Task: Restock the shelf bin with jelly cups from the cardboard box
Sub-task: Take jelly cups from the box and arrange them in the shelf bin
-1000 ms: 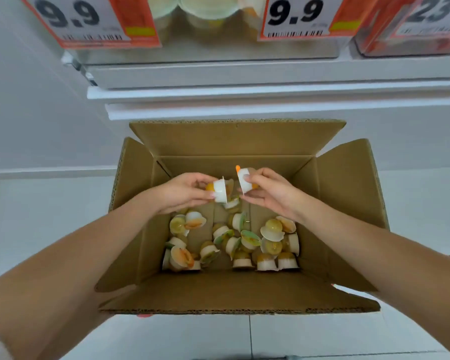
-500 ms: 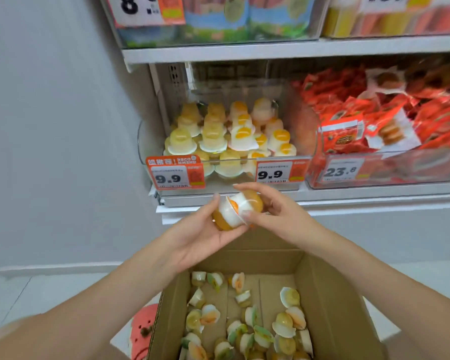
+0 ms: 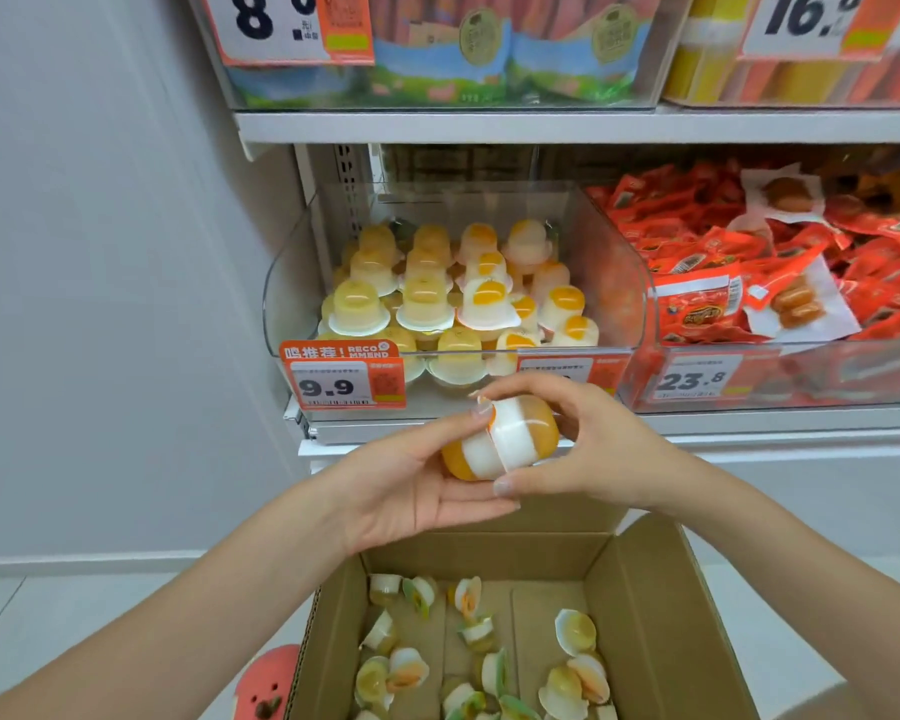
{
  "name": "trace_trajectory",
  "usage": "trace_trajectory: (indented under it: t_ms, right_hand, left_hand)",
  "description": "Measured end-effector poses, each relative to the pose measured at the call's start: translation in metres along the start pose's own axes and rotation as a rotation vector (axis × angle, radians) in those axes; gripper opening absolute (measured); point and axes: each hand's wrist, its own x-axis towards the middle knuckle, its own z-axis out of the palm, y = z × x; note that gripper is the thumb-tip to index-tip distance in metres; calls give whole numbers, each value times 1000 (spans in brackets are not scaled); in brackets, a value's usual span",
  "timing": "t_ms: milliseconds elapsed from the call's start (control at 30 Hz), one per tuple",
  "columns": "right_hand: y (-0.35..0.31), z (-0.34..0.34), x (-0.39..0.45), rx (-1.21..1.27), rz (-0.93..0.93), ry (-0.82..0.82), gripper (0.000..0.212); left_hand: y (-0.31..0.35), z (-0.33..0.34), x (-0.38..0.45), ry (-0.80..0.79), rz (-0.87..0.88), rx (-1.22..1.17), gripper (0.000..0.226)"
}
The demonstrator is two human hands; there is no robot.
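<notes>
Item held: two jelly cups [image 3: 500,443], pressed lid to lid into one lozenge, long axis running from lower left to upper right.
Appearance: orange jelly domes at both outer ends, white bands and white sealed rims meeting at the middle; glossy plastic, light, likely slippery and apt to part at the joint.
Left hand [image 3: 411,485]: palm up beneath the pair, cradling the lower orange dome, thumb laid over the top. Grip closed loosely around the left cup.
Right hand [image 3: 578,449]: fingers curled over the upper dome, thumb tip under the white rim. Grip pinching the right cup against the other.
Destination: clear shelf bin [image 3: 614,283], directly beyond and above the grip, its front lip just past the fingertips. Already rowed with upright jelly cups, yellow to the left, white with orange centres to the right; open room seen only on top of the stack.
Nearer hand: right, its fingers closest to the bin front near the partly hidden price tag [image 3: 341,379] row.
Source: cardboard box [image 3: 661,615], below and nearer than the grip, flaps open, loose cups scattered on its floor.
Step judged: carry from box to bin, midway; placing not yet done.
</notes>
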Motion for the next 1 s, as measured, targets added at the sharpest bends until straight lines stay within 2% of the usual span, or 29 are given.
trace_trajectory:
  t_ms: [67, 133, 200, 267, 367, 533, 700, 1000]
  right_hand:
    - [-1, -1, 3, -6, 20, 58, 57]
    - [-9, -11, 8, 3, 46, 226, 54]
    - [-21, -34, 20, -68, 42, 437, 50]
    - [-31, -68, 43, -300, 55, 515, 53]
    - [-33, -107, 93, -701, 132, 418, 68]
    - [-17, -122, 154, -1012, 293, 129, 73]
    - [0, -122, 178, -1057, 329, -28, 70]
    - [16, -120, 186, -1040, 271, -105, 76]
  left_hand:
    - [6, 1, 1, 16, -19, -3, 55]
    - [16, 1, -1, 42, -27, 46, 56]
    - [23, -4, -2, 165, 6, 254, 49]
    - [29, -9, -2, 342, 85, 480, 36]
    - [38, -17, 2, 479, 192, 567, 25]
    - [46, -23, 9, 509, 216, 601, 30]
    - [45, -26, 15, 531, 237, 647, 31]
    - [45, -27, 19, 538, 241, 629, 33]
